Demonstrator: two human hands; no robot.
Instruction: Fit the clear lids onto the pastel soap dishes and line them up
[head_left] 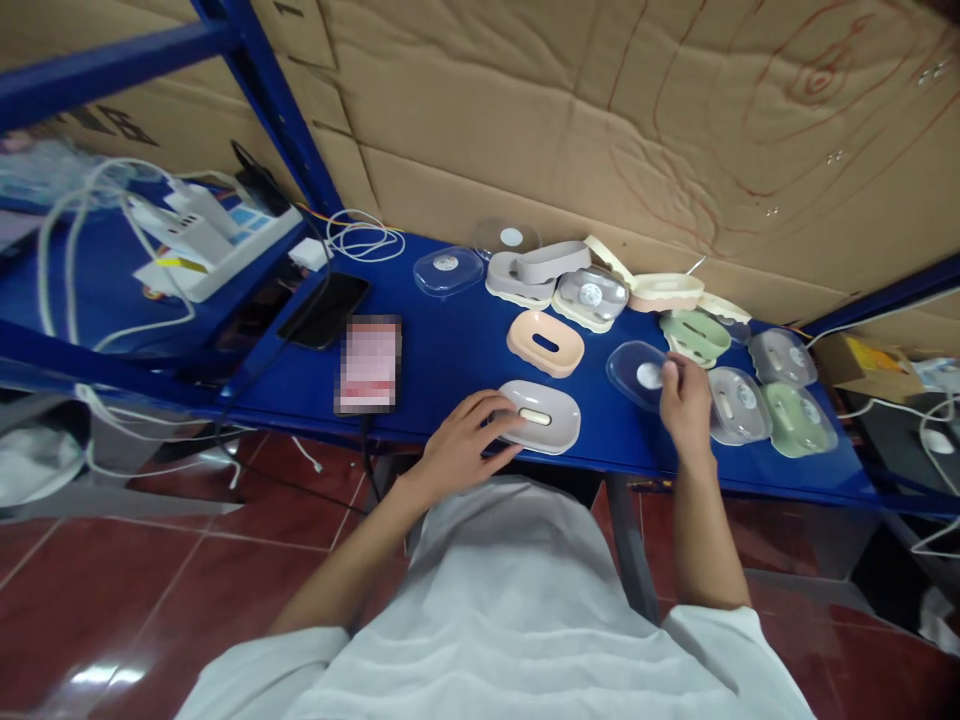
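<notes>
A light grey oval dish (559,433) with a cream slot in its middle lies at the blue table's front edge. My left hand (476,437) rests at its left side, fingers apart and touching the rim. My right hand (685,393) pinches the right edge of a clear oval lid (628,371) that bears a round white sticker. Behind the grey dish sits a peach oval dish (568,350) with a dark slot. Right of my right hand is a grey dish under a clear lid (739,405).
More dishes and lids line the back, among them a green dish (695,335) and a clear lid (448,272). Two phones, a black one (325,310) and one with a pink screen (369,365), lie left. A power strip (225,255) stands beyond the blue post.
</notes>
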